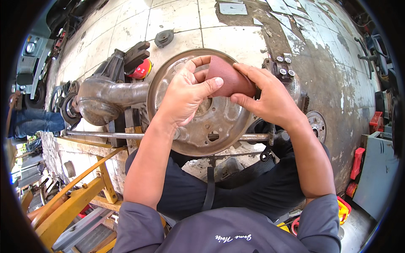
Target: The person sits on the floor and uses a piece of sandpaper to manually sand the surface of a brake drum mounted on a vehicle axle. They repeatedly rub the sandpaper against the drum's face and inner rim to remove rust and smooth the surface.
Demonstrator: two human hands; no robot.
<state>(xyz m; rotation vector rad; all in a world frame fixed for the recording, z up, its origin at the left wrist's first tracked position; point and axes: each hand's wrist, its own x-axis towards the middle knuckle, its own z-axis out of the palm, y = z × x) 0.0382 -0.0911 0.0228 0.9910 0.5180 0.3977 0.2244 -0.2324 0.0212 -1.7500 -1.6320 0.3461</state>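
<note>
Hands: left hand [185, 95] and right hand [268, 99] pinch folded reddish sandpaper [230, 80] between thumbs and fingers.
Hidden: backing plate [211, 126] centre, behind both hands.

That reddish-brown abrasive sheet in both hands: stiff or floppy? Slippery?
Probably floppy: the abrasive sheet is folded into a wedge between the left hand and the right hand, and keeps that shape only where the fingers pinch it. Likely light, since fingertips alone carry it. Its matte, grainy-looking face suggests it grips rather than slips.
</note>
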